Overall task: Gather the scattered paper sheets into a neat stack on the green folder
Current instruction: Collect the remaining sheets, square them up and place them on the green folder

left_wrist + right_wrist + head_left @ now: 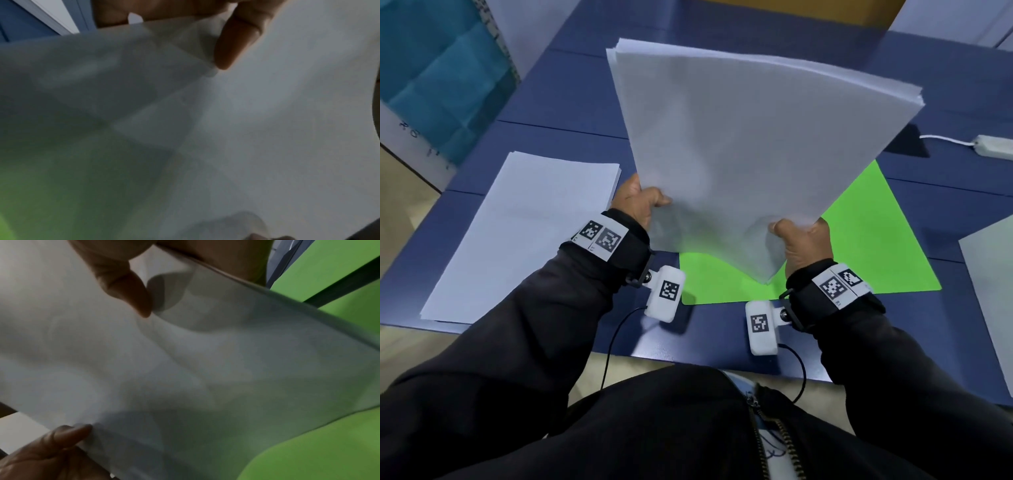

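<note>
I hold a bundle of white paper sheets (750,144) raised and tilted above the green folder (866,246), its lowest corner hanging just over the folder. My left hand (643,202) pinches the bundle's left edge, thumb on top. My right hand (801,240) pinches its right lower edge, thumb on top too. In the left wrist view the sheets (267,129) fill the picture under my thumb (236,43). The right wrist view shows the sheets (144,369) between both hands, with the folder (308,451) beneath.
Another pile of white sheets (524,236) lies on the blue table (571,99) to the left of the folder. One more sheet (993,287) lies at the right edge. A white power strip (993,145) with its cable sits at the far right.
</note>
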Available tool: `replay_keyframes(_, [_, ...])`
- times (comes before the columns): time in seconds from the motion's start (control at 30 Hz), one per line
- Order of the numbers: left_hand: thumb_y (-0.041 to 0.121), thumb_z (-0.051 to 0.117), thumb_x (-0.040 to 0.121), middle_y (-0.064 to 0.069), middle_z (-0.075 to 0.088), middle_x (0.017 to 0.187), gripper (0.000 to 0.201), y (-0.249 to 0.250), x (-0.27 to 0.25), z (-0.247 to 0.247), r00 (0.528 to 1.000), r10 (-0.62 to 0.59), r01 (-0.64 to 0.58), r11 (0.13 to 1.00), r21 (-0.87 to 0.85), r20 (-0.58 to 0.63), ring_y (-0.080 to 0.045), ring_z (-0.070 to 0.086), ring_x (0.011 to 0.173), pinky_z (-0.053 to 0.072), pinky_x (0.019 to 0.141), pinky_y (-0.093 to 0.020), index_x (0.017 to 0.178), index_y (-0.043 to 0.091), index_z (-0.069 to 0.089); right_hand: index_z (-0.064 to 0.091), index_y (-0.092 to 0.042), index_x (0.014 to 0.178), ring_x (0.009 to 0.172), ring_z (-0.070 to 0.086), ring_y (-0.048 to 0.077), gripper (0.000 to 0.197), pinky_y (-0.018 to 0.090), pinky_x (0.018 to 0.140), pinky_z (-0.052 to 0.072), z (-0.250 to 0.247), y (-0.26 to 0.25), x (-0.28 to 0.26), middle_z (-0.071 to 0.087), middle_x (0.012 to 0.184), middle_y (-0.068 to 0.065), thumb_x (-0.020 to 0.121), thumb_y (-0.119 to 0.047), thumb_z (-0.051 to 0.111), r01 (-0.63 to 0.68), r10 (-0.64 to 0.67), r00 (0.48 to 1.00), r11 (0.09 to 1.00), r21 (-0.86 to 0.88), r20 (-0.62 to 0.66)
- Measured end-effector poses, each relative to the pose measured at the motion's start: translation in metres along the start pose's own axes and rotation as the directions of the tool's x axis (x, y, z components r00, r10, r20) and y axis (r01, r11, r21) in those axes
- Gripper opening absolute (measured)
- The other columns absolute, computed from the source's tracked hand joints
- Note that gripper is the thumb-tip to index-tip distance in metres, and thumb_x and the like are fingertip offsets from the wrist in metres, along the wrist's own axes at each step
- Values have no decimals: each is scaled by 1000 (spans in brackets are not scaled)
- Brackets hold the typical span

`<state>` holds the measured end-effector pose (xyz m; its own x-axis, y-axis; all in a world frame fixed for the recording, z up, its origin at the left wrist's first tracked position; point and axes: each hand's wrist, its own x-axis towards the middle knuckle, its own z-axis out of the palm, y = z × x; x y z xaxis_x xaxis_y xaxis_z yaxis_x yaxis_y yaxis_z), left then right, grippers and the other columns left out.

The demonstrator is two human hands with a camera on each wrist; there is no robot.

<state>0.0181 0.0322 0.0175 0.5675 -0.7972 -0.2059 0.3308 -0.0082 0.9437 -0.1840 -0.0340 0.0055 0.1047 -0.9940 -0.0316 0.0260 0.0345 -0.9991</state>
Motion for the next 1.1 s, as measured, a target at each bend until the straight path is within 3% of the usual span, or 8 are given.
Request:
replay_keyframes(0.17, [-1,48,51,8,61,46,20,-1,-1,-3,1000,6,-5,999,-44,18,-6,59,46,49,52,-13,68,7,54,61,-13,75,56,59,3,22,17,65,48,3,1,4,64,57,-18,55,-6,62,10,-10,1000,1000,6,8])
replay_keyframes(0.33, [-4,56,53,15,60,43,20,-23,2,-8,999,-28,32,991,128,-32,4,55,43,48,54,-12,62,14,56,58,-16,71,49,57,2,21,17,60,47,5,20,1,62,51,-17,52,-9,65,-107,107,994,993,-57,-3])
replay_keyframes(0.43, [-2,55,51,16,60,43,18,-26,-1,-10,1000,1,2,990,139,-24,6,55,44,47,56,-8,64,12,54,55,-17,67,46,56,-1,28,13,56,47,5,21,-3,61,52,-14,64,8,69,-95,94,995,994,-46,-23])
replay_keyframes(0.63, [2,51,46,15,57,40,18,-25,6,-17,999,-14,21,983,181,-43,3,53,41,47,58,-17,42,14,63,57,-17,72,51,60,-3,32,10,58,47,9,23,-5,65,60,-14,70,13,67,-79,78,997,996,-45,-5])
replay_keyframes(0.73, [3,54,46,16,57,39,29,-30,8,-18,997,-59,69,978,199,-58,3,53,40,46,66,-25,39,28,66,54,-19,70,48,57,-7,37,6,56,45,11,24,-7,61,68,-7,74,17,63,-96,96,995,995,-38,-15])
replay_keyframes(0.83, [3,55,46,16,58,41,20,-29,11,-21,996,-60,73,976,207,-67,-1,54,44,46,67,-26,41,19,65,56,-17,70,48,58,-4,33,9,56,47,12,23,-3,63,55,-15,74,15,64,-104,103,994,993,-53,-22])
replay_keyframes(0.97, [10,57,45,17,56,39,8,-35,12,-24,990,-133,143,943,301,-54,0,52,43,44,56,-16,48,16,60,50,-18,65,44,53,-4,36,4,49,40,15,28,-7,54,65,-5,76,14,64,-142,143,990,982,-125,-2])
replay_keyframes(1.1, [16,63,42,7,60,57,20,-44,14,-29,983,-171,182,927,328,-63,-22,54,71,43,71,-27,61,17,57,54,-17,66,41,53,-7,32,6,51,43,15,37,-2,57,67,-3,76,12,64,-189,194,981,966,-178,10])
